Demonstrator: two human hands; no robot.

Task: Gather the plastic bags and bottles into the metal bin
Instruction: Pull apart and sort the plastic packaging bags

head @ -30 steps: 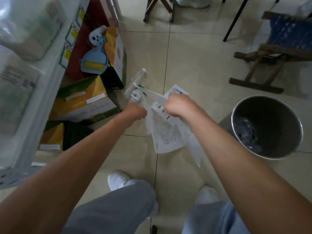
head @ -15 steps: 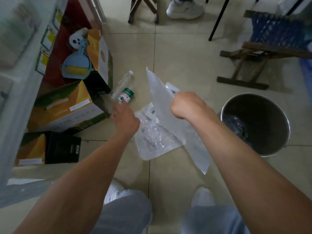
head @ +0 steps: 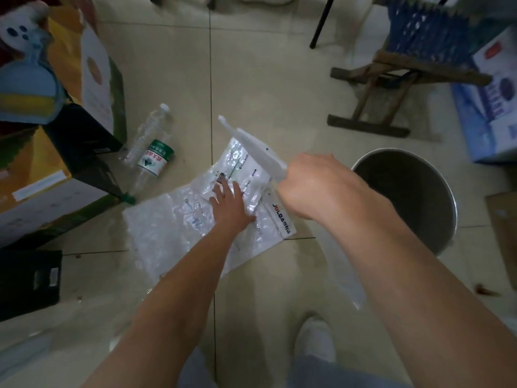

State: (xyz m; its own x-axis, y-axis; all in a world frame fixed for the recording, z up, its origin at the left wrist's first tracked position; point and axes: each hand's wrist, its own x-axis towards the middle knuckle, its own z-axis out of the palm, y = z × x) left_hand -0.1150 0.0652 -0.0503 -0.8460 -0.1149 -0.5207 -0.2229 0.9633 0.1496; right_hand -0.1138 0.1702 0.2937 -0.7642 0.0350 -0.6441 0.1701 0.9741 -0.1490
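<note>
Bag pickup: right hand [head: 313, 189] fisted on bag [head: 253, 147]; left hand [head: 230, 204] flat, fingers spread on floor bags [head: 173, 222], nothing gripped. Next: pinch, drop in bin [head: 436, 208].

Landmark: bin [head: 436, 175], on floor [head: 268, 79]. Bags [head: 179, 219] lie flat left of bin, near it. Left hand [head: 229, 205] rests on bags. Right hand [head: 313, 186] between bags and bin, above floor, gripping one bag [head: 251, 141]. Bottles [head: 152, 147] further left of bin, beyond bags, touching boxes [head: 56, 175]. Stool [head: 402, 79] behind bin. Shoe [head: 316, 340] in front of bin.
</note>
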